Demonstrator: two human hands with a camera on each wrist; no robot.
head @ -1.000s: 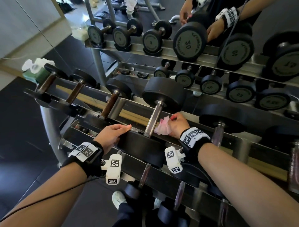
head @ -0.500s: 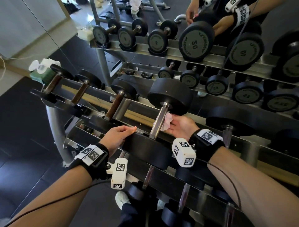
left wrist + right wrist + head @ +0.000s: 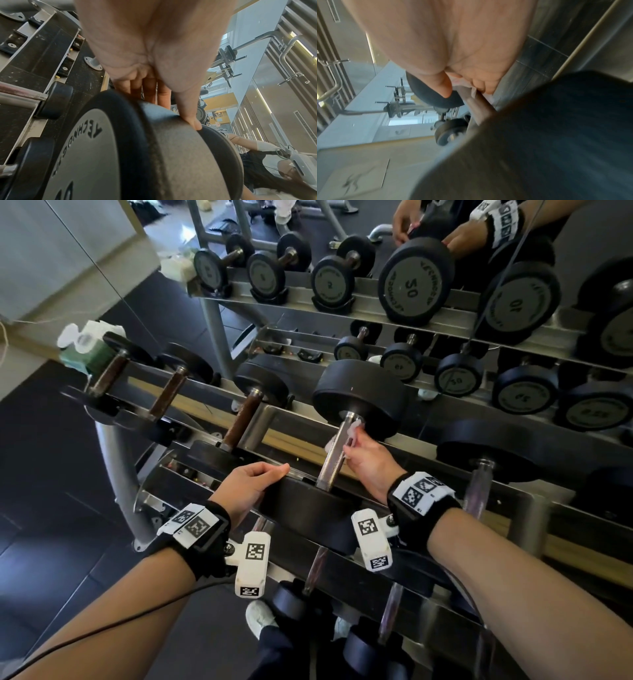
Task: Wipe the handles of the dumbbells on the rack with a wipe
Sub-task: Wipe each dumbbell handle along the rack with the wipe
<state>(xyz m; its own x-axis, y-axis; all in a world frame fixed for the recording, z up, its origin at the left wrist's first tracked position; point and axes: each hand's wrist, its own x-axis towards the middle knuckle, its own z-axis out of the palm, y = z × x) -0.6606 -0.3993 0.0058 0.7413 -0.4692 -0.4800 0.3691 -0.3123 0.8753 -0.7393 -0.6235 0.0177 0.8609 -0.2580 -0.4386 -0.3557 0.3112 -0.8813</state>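
Observation:
A big black dumbbell lies on the top rack rail with its steel handle [image 3: 334, 455] pointing away from me. My right hand [image 3: 368, 460] holds a white wipe [image 3: 354, 429] against the upper part of that handle, close to the far weight head [image 3: 359, 397]. In the right wrist view the wipe [image 3: 474, 92] sits pinched between thumb and fingers around the handle [image 3: 481, 106]. My left hand [image 3: 251, 486] rests with straight fingers on the near weight head [image 3: 308, 505]; in the left wrist view the left hand's fingers [image 3: 187, 108] lie over the rim of that head [image 3: 171, 155].
To the left on the same rail lie three smaller dumbbells with brown handles [image 3: 241, 422]. A green wipe pack [image 3: 87, 347] stands at the rack's far left end. Another steel-handled dumbbell [image 3: 479, 484] lies to the right. A mirror behind reflects the rack. Lower rails hold more dumbbells [image 3: 315, 566].
My right hand has slid the wipe up the steel handle from near its middle toward the far weight head. The left hand has stayed on the near head.

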